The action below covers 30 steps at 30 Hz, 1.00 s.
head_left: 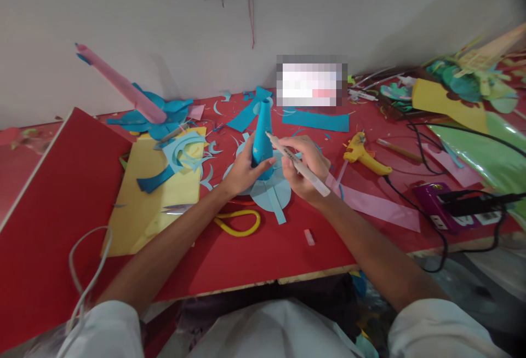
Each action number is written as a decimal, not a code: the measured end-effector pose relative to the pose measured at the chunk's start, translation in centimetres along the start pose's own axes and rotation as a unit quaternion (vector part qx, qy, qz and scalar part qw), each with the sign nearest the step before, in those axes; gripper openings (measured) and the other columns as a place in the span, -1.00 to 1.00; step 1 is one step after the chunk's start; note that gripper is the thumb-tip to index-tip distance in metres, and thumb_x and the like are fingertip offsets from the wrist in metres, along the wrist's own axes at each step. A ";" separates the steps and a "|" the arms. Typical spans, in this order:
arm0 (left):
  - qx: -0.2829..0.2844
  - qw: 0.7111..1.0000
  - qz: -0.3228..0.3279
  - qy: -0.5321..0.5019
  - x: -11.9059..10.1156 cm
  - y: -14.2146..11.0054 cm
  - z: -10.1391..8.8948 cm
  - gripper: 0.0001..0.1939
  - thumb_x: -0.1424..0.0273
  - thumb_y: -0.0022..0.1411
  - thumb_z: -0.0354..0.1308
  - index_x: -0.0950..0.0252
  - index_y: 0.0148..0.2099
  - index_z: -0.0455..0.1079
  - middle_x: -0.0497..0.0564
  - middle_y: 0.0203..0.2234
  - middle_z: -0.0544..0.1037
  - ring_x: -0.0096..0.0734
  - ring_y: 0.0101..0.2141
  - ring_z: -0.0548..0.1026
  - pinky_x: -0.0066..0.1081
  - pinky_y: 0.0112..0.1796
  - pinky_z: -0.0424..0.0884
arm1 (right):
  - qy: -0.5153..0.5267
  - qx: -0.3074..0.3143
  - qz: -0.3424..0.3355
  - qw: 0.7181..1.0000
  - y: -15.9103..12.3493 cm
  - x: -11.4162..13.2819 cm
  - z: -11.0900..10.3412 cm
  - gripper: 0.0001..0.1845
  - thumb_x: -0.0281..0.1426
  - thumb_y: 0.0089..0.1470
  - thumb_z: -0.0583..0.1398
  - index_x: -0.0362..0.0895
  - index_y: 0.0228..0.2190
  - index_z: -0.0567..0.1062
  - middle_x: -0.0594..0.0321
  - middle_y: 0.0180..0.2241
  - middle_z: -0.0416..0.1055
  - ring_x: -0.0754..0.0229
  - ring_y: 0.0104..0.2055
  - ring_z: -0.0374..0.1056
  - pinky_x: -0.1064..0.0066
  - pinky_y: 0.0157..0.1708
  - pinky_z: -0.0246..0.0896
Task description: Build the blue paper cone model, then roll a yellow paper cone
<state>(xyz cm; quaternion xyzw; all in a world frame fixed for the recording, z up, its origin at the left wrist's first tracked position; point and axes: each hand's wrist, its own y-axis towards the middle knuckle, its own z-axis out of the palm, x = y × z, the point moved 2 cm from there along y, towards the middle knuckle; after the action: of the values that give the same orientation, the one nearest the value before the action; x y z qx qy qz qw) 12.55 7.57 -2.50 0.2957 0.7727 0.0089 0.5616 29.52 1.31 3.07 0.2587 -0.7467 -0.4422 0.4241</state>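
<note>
My left hand is wrapped round the lower part of a tall blue paper cone, which stands upright and carries small pale star marks. A white marker pen sits in the pinch of my right hand, its tip at or close to the cone's right side. Under the cone lie light-blue paper discs, with a pale strip across them. Yellow-handled scissors rest just in front, their blades pointing left.
On the right are a yellow glue gun, a purple power strip with black cables, and a pink strip. Yellow sheets and a red board lie left. Behind stands a pink paper tube among blue scraps.
</note>
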 end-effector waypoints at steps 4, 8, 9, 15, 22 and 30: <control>-0.002 1.000 -0.007 -0.004 0.1 -0.1 0.0 -0.17 -0.07 0.32 0.21 0.14 0.46 0.08 0.18 0.26 0.41 0.01 0.22 0.42 -0.01 0.21 0.39 | 0.005 -0.001 0.026 1.000 -0.3 -0.5 0.1 -0.70 -0.20 0.38 0.12 -0.01 0.06 0.44 0.08 -0.10 0.60 0.02 -0.09 0.57 0.10 -0.12 0.58; 0.005 1.000 -0.003 0.004 0.0 0.0 0.0 -0.15 -0.07 0.33 0.20 0.13 0.49 0.03 0.19 0.30 0.37 0.01 0.23 0.41 -0.03 0.21 0.40 | 0.003 -0.005 0.023 1.000 -0.4 -0.6 0.1 -0.69 -0.20 0.38 0.12 0.00 0.08 0.43 0.08 -0.07 0.59 0.02 -0.07 0.57 0.10 -0.11 0.57; 0.006 1.000 -0.002 0.005 -0.1 0.0 0.0 -0.15 -0.07 0.33 0.19 0.14 0.49 0.03 0.20 0.31 0.36 0.01 0.24 0.41 -0.04 0.21 0.40 | 0.005 -0.008 0.018 1.000 -0.3 -0.6 0.0 -0.70 -0.21 0.38 0.12 0.00 0.08 0.43 0.09 -0.08 0.59 0.03 -0.08 0.57 0.10 -0.12 0.57; 0.002 1.000 -0.007 0.009 0.0 -0.1 0.0 -0.18 -0.07 0.34 0.19 0.17 0.46 0.07 0.20 0.27 0.40 -0.04 0.16 0.47 -0.09 0.16 0.44 | -0.009 -0.006 0.029 1.000 -0.1 -0.3 -0.1 -0.75 -0.21 0.38 0.10 -0.02 -0.01 0.45 0.13 -0.18 0.59 0.06 -0.16 0.58 0.15 -0.17 0.57; -0.003 1.000 0.000 0.016 -0.2 0.0 -0.1 -0.18 -0.09 0.33 0.19 0.16 0.45 0.09 0.19 0.25 0.42 -0.02 0.18 0.45 -0.06 0.19 0.41 | -0.036 -0.002 0.019 0.999 -0.1 -0.1 -0.1 -0.74 -0.20 0.39 0.08 -0.03 -0.05 0.47 0.11 -0.21 0.60 0.06 -0.19 0.58 0.16 -0.24 0.57; 0.002 1.000 -0.001 0.022 0.3 -0.2 0.0 -0.16 -0.11 0.34 0.17 0.18 0.46 0.05 0.19 0.18 0.46 0.00 0.14 0.48 -0.03 0.16 0.43 | -0.010 0.001 -0.008 1.000 -0.2 -0.2 0.1 -0.71 -0.22 0.37 0.13 -0.01 0.05 0.45 0.10 -0.12 0.61 0.06 -0.14 0.57 0.15 -0.17 0.58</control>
<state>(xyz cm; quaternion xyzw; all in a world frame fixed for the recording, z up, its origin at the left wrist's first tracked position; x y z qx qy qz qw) 12.40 7.54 -2.79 0.2960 0.7850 0.0137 0.5441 29.53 1.47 2.79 0.2602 -0.7496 -0.4474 0.4127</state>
